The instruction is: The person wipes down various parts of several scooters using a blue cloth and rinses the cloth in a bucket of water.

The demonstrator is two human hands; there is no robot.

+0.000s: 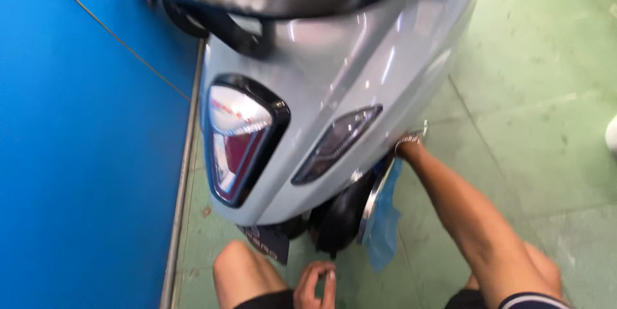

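The right hand (407, 144) reaches under the pale scooter's (334, 71) side panel, its grip hidden there, so I cannot tell what it holds. The left hand (316, 285) curls loosely by the knee, holding nothing, near the blue plastic film (384, 219) beside the black wheel (340, 216). The work seems to be at the panel's lower edge, calling for careful feel.

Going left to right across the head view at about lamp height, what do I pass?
Blue wall panel → metal floor rail → red tail lamp → dark side lamp → right hand at the scooter's edge → green floor.
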